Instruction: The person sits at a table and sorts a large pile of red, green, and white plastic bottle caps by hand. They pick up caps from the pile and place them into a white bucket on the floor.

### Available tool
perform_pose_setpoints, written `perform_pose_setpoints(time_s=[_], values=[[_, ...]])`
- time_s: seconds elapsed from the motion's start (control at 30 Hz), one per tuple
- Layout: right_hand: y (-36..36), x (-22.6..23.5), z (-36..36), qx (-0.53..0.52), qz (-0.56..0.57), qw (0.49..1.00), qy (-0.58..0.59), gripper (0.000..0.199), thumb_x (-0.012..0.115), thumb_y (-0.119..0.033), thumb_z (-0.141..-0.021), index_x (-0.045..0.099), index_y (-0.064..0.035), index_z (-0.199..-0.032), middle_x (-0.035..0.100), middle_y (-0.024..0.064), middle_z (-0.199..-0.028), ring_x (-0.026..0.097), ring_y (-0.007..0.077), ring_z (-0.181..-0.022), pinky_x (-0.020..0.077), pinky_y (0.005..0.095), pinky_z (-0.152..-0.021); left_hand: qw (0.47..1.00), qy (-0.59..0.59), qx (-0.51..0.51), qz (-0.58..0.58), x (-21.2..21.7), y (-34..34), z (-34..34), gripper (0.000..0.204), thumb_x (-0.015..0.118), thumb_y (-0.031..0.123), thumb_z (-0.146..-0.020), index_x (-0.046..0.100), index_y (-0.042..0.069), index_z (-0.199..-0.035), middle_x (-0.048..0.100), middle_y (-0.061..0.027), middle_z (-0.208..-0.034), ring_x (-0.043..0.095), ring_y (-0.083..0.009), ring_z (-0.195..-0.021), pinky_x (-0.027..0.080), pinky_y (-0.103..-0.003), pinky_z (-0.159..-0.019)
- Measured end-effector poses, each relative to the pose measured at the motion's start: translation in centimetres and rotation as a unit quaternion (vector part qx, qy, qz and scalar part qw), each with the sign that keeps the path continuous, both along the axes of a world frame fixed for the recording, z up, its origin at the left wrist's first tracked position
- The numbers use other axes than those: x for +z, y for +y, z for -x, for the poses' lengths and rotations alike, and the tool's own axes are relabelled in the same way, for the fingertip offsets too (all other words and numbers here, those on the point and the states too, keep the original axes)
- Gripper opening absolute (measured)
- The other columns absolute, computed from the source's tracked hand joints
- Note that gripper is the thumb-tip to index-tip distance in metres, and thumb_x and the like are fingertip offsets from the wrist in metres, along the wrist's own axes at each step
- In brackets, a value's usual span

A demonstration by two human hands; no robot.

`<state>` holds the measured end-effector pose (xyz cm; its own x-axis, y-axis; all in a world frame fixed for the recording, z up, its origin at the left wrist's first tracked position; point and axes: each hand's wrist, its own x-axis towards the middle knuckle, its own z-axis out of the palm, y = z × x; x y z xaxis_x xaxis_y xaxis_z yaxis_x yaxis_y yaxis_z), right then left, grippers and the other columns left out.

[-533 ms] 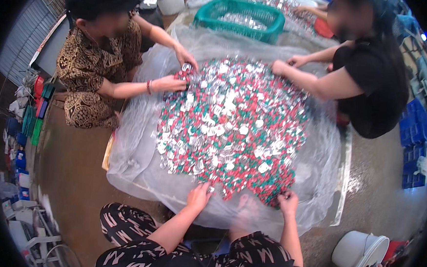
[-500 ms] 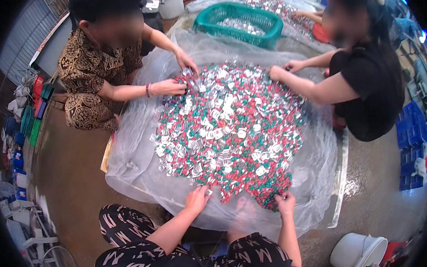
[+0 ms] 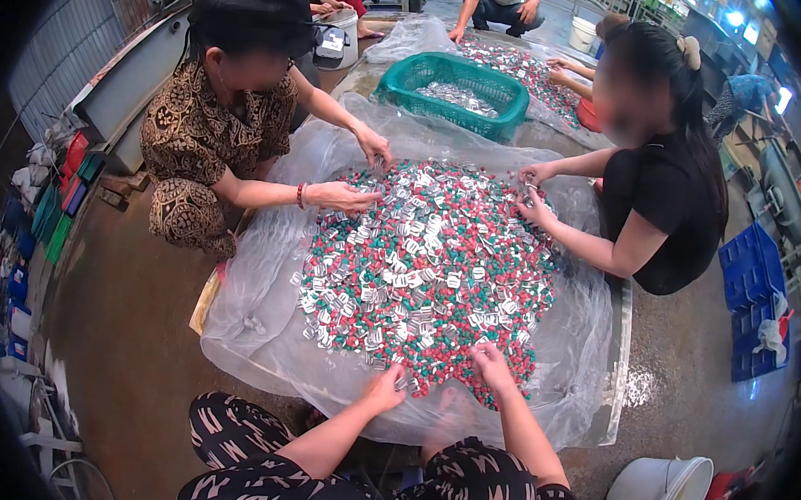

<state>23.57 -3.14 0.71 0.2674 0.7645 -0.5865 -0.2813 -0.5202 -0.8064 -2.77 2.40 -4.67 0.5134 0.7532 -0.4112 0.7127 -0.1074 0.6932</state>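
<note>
A wide pile of small red, green and silver pieces (image 3: 427, 270) lies on a clear plastic sheet (image 3: 258, 324) spread on the floor. My left hand (image 3: 388, 387) rests at the pile's near edge, fingers pinched around a small silver piece. My right hand (image 3: 491, 364) sits beside it, fingers curled down into the red and green pieces. Two other people crouch at the far side, their hands (image 3: 344, 195) also in the pile.
A green basket (image 3: 453, 90) with silver pieces stands behind the pile. A white bucket (image 3: 659, 490) sits at the lower right. Blue crates (image 3: 751, 299) are stacked at the right. More people work at a second pile (image 3: 513, 60) farther back.
The view has tilted so the pile sits lower and closer. My hands have shifted a little at the near edge; the other people's hands keep moving in the pile.
</note>
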Motion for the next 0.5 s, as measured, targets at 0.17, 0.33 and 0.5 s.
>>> perform_pose_setpoints(time_s=[0.17, 0.33, 0.5], values=[[1.2, -0.1, 1.8, 0.143, 0.031, 0.989, 0.008, 0.017, 0.056, -0.017, -0.090, 0.061, -0.0055, -0.101, 0.050, -0.0014, -0.066, 0.050, 0.0088, -0.055, 0.0493, 0.0265, -0.050, 0.990, 0.009, -0.080, -0.116, 0.2, -1.4, -1.5, 0.043, 0.067, 0.014, -0.074, 0.050, 0.015, -0.114, 0.063, -0.0162, -0.098, 0.060, -0.0363, -0.092, 0.049, -0.045, -0.077], [0.8, -2.5, 2.9, 0.231, 0.012, 0.968, -0.100, 0.020, 0.062, -0.019, -0.086, 0.067, -0.0036, -0.098, 0.061, 0.0033, -0.075, 0.057, 0.0110, -0.060, 0.0510, 0.0283, -0.049, 0.993, 0.012, -0.008, -0.116, -1.8, -1.8, -1.5, 0.037, 0.069, 0.016, -0.073, 0.056, 0.011, -0.107, 0.063, -0.0152, -0.097, 0.060, -0.0347, -0.093, 0.049, -0.044, -0.078], [-0.3, -6.8, 3.9, 0.314, -0.225, 0.850, -0.359, 0.026, 0.067, -0.028, -0.082, 0.070, -0.0054, -0.094, 0.066, 0.0052, -0.084, 0.061, 0.0143, -0.064, 0.0515, 0.0300, -0.055, 0.994, -0.081, 0.054, -0.040, -4.8, -0.4, -1.1, 0.040, 0.070, 0.016, -0.070, 0.061, 0.004, -0.107, 0.066, -0.0156, -0.096, 0.064, -0.0280, -0.089, 0.050, -0.036, -0.078]])
